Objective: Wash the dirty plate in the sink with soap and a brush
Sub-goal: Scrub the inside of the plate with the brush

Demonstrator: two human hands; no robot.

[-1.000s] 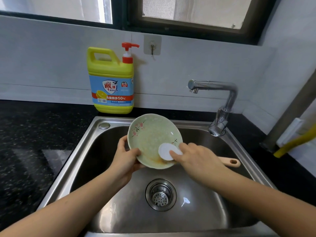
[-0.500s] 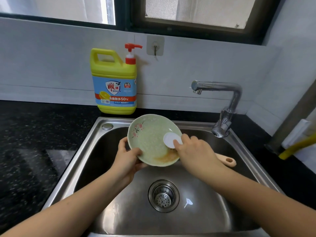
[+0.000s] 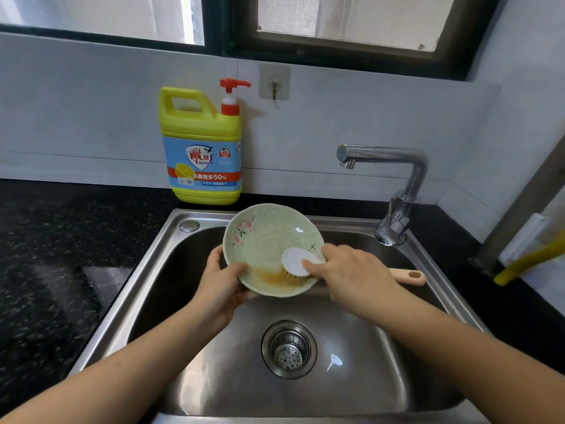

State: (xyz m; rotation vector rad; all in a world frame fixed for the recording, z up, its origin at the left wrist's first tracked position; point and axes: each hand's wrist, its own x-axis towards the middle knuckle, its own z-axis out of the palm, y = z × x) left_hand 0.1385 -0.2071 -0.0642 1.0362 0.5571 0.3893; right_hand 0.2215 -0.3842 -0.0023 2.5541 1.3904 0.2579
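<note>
The left hand (image 3: pixel 221 283) grips the lower left rim of a round, pale green ceramic plate (image 3: pixel 269 240), with the thumb on the inner face and the fingers curled behind. The plate is tilted, its face toward the camera, over the back half of the stainless steel sink (image 3: pixel 143 270). Pink blossom sprigs are painted at its upper left, and an orange-brown smear covers its lower part. On that smear sit the tan bristles of a brush with a round white head and a pale wooden handle (image 3: pixel 295 261). The right hand (image 3: pixel 354 273) is curled round the brush, forefinger pressing on the back of the white head. The handle end, with its hanging hole, pokes out past the hand over the sink's right side.

Left of the sink lies a black speckled stone surface (image 3: pixel 46 255). Behind the sink's back left corner a yellow soap bottle with a blue label and red pump (image 3: pixel 201 148) stands against the white wall. A clear stick-on hook (image 3: pixel 274 82) is on the wall just right of the pump. A dark-framed window runs above. A chrome faucet (image 3: pixel 397 185) rises at the sink's back right corner, spout turned left. A yellow hose (image 3: pixel 526 266) lies right of the sink.

The spout mouth hangs above and right of the plate, apart from it. Below the plate, a round perforated drain strainer (image 3: pixel 289 348) sits mid-floor in the sink. Both forearms cross the sink's near rim.
</note>
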